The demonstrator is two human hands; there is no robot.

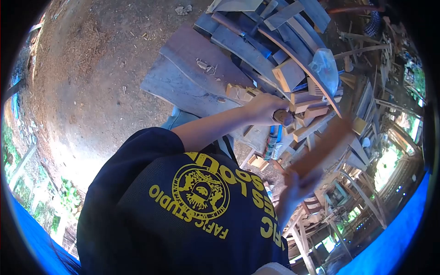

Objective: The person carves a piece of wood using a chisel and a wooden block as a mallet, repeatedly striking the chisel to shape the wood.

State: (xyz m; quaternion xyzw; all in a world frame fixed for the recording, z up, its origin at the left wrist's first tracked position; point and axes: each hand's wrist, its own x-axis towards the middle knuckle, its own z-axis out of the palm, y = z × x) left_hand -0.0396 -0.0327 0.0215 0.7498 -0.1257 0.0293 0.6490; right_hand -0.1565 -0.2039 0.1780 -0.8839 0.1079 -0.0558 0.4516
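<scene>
My left hand [266, 110] is wrapped round a thick, round wooden tool handle [283, 118], like a chisel's, seen end-on. Its working end is hidden below the fist. A pale wooden block [239, 93] shows beside that fist, on the bench boards. Lower right, my right hand [305, 182] is closed on one end of a long brown wooden bar [323, 149], smeared by motion. The bar slants up and away from the hand, apart from the handle.
Wide grey boards [192, 68] form the work surface, with wood shavings [206, 68] on them. Several cut wooden blocks [288, 75] and a clear plastic bag [324, 68] lie beyond my left hand. Stacked timber stands at the right. Dirt floor [105, 78] stretches to the left.
</scene>
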